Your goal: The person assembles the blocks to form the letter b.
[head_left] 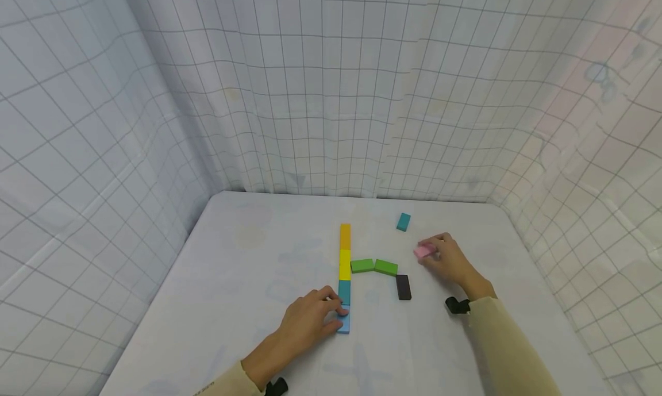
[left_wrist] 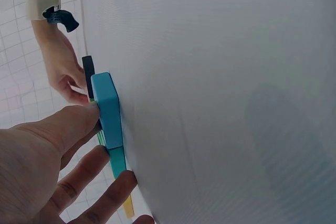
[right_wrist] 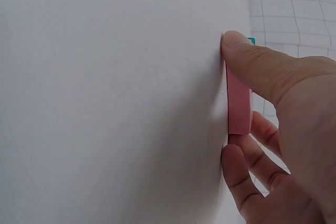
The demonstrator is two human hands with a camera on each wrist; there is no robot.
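Note:
In the head view my left hand (head_left: 309, 320) is at the near end of a column of blocks, its thumb and index finger at the light blue block (head_left: 343, 329). The left wrist view shows the thumb on that light blue block (left_wrist: 107, 109), with other fingers beside the teal block (left_wrist: 118, 162). Beyond lie a yellow block (head_left: 345, 265) and an orange block (head_left: 345, 236). My right hand (head_left: 449, 261) grips a pink block (head_left: 424, 250), whose long side shows between thumb and fingers in the right wrist view, low at the white surface.
Two green blocks (head_left: 362, 265) run rightward from the yellow block. A black block (head_left: 403, 287) lies at their right end, angled toward me. Farther back is a loose teal block (head_left: 403, 222). Gridded white curtains (head_left: 320, 97) enclose the white table (head_left: 233, 281) behind and on both sides.

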